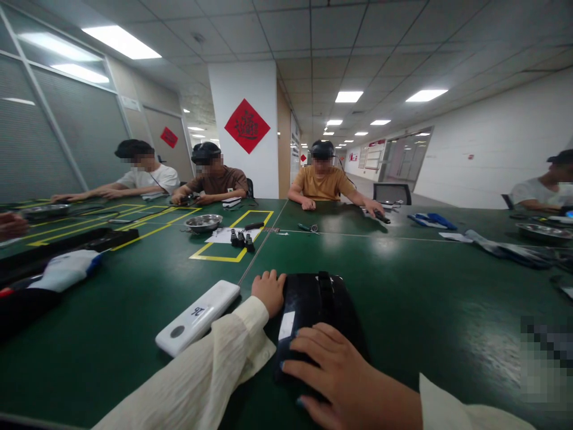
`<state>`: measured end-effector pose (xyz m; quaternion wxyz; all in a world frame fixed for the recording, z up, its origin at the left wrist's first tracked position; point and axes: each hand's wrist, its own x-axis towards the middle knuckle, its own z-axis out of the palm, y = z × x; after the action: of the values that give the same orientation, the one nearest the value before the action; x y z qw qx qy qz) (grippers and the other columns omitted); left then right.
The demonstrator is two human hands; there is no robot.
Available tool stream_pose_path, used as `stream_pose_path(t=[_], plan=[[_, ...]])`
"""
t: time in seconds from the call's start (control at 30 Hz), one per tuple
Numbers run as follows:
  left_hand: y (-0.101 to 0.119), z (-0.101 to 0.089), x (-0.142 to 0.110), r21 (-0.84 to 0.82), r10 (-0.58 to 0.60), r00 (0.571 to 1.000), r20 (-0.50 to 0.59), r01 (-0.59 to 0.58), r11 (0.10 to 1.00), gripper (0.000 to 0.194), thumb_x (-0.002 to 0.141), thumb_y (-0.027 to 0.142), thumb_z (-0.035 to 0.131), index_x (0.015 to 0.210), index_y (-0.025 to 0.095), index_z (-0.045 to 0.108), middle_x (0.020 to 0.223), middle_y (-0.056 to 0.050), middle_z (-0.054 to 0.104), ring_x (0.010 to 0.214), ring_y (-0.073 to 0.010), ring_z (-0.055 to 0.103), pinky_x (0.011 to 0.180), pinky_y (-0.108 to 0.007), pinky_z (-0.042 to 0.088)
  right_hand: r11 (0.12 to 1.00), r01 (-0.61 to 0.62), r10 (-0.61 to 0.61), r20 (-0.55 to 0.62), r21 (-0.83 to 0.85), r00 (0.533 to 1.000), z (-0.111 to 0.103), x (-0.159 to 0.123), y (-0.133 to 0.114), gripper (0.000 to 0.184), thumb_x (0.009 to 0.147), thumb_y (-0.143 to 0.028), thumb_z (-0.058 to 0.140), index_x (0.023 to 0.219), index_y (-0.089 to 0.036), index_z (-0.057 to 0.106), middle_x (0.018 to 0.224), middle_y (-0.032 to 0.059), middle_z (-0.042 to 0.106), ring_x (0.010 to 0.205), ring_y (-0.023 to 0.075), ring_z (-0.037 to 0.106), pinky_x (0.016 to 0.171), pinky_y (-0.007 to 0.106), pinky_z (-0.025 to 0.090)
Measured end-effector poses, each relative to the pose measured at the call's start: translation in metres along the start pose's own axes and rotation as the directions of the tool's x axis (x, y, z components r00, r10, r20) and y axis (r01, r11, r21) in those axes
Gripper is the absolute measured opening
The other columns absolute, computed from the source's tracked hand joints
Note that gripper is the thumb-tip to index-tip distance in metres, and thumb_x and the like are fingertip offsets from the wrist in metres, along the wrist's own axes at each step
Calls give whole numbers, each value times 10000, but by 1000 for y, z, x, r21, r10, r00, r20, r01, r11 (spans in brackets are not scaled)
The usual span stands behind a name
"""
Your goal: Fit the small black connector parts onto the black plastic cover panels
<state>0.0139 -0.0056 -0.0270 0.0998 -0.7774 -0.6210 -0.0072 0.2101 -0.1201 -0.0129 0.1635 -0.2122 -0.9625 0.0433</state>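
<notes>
A black, glossy, rounded case-like object (304, 298) lies on the green table, with a dark strap along its right side and a white label (287, 326) on its left; its exact kind I cannot make out. My left hand (269, 292) rests at the far left edge of this object, fingers stretched forward. Across its near part lies my right hand (331, 370), fingers extended and slightly apart, touching the surface below the label. A white power-bank-like block (197, 319) marked with handwritten characters sits left of my left forearm.
Beyond my hands are a metal bowl (203, 223), several black cylindrical parts (242, 240) on white paper, and a green-handled tool (308, 227). At left lie a black tray (111, 239) and a white-and-blue glove (67, 269). Several people sit around the table (425, 286).
</notes>
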Motion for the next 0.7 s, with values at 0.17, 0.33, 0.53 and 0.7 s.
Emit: stream_pose_path(t=[0.17,0.33,0.53,0.7], plan=[[0,-8,-1,-31,-4,1000,16,5,1000,416,848,129,372,1207,218,561,1117,-150,625,1018,-302,563,799,-439,426,998,-53,52,77,13,996,5,3,3,449,928,-324,378,1376,-338,397,1382,38,461,1300,227,358,1096,433,243],[-1,-15,1,-22,-23,1000,16,24,999,349,848,97,359,1077,170,612,1044,-152,657,1005,-311,571,797,-446,430,998,-28,32,63,-58,997,18,14,10,462,919,-284,388,1379,-329,405,1392,55,457,1312,259,343,1076,451,288],[-1,-7,6,-120,-88,982,-165,69,990,330,895,156,329,1126,142,565,1029,-146,646,1044,-294,543,841,-434,431,996,-83,87,112,-42,990,18,36,13,498,913,-364,382,1409,-335,344,1444,86,390,1338,288,312,1083,583,165],[6,4,14,-466,-169,943,-286,17,885,320,915,214,330,1145,170,547,1148,-86,614,1115,-220,512,978,-379,386,987,-159,157,99,14,983,18,39,12,540,885,-491,425,1405,-379,335,1464,69,370,1348,266,306,1093,557,142]])
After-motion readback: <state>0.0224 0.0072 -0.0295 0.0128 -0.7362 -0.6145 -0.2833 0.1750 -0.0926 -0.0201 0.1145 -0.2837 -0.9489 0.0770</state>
